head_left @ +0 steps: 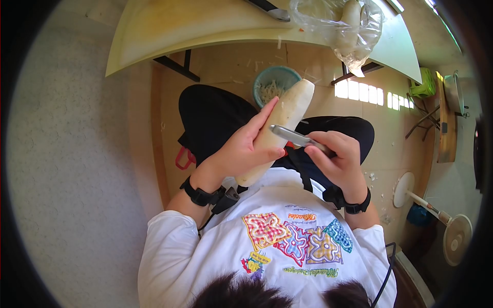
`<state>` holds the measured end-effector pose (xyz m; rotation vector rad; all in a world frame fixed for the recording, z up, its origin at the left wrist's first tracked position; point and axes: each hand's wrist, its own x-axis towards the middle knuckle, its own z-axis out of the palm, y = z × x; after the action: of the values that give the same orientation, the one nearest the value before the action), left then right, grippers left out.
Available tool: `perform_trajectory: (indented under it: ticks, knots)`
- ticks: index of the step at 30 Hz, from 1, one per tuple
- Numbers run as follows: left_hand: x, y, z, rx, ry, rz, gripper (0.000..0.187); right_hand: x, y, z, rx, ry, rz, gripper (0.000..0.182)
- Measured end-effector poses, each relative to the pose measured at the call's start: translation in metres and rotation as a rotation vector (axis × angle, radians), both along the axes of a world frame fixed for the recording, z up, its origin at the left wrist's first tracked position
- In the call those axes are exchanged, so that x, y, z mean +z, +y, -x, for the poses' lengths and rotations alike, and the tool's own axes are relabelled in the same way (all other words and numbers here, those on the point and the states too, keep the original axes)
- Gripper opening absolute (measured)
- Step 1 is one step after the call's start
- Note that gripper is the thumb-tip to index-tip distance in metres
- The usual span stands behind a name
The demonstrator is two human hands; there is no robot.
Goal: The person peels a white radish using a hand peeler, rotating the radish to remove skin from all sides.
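Observation:
A long white radish [287,110] lies slantwise over my lap, its far end pointing away toward the table. My left hand [241,146] is wrapped round its lower half, thumb across the top. In my right hand [336,156] is a metal peeler [295,135], its head right at the radish's side. Below the far end of the radish a blue basin [261,77] on the floor holds pale peelings [272,91].
The table [205,31] ahead carries a clear plastic bag [354,38] with more radishes and a dark-handled knife [269,9]. Peel scraps lie on the tiled floor. At right are a fan [457,238] and a green basket [422,83].

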<state>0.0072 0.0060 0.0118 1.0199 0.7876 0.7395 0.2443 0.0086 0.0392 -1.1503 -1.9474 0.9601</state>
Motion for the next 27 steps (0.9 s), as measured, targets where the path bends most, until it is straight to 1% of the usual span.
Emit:
perform_trajectory:
  ticks: [1,6,8,15,17,19,22,25,27]
  knots:
    - [0.0008,-0.0007,-0.0009,0.028,0.014,-0.019,0.096,-0.0029,-0.0001,0.0027,0.004,-0.015,-0.006,0.019]
    - [0.0050,-0.0030,0.0016,0.026,-0.003,0.020,0.096,-0.0043,0.0012,0.0090,-0.003,-0.036,-0.031,0.020]
    - [0.0060,-0.0030,0.0016,0.025,-0.001,0.022,0.096,-0.0033,0.0010,0.0087,0.029,-0.110,-0.017,0.018]
    - [0.0082,-0.0049,0.0016,0.033,0.052,-0.041,0.096,-0.0024,-0.0005,0.0088,0.035,-0.136,-0.002,0.017]
    - [0.0077,-0.0055,0.0019,0.049,0.054,-0.061,0.096,-0.0044,0.0003,0.0094,-0.026,-0.136,-0.060,0.018]
    - [0.0084,-0.0067,0.0034,-0.002,0.128,-0.057,0.095,-0.0056,0.0038,0.0047,-0.043,-0.129,-0.063,0.019]
    - [0.0096,-0.0086,0.0037,-0.016,0.111,-0.052,0.096,-0.0044,0.0053,0.0019,-0.052,-0.126,-0.064,0.020]
    - [0.0079,-0.0085,0.0026,-0.008,0.103,-0.070,0.096,-0.0031,0.0055,0.0000,-0.040,-0.175,-0.053,0.019]
    - [0.0080,-0.0090,0.0035,-0.011,0.119,-0.097,0.096,-0.0047,0.0074,0.0002,-0.113,-0.126,-0.081,0.017]
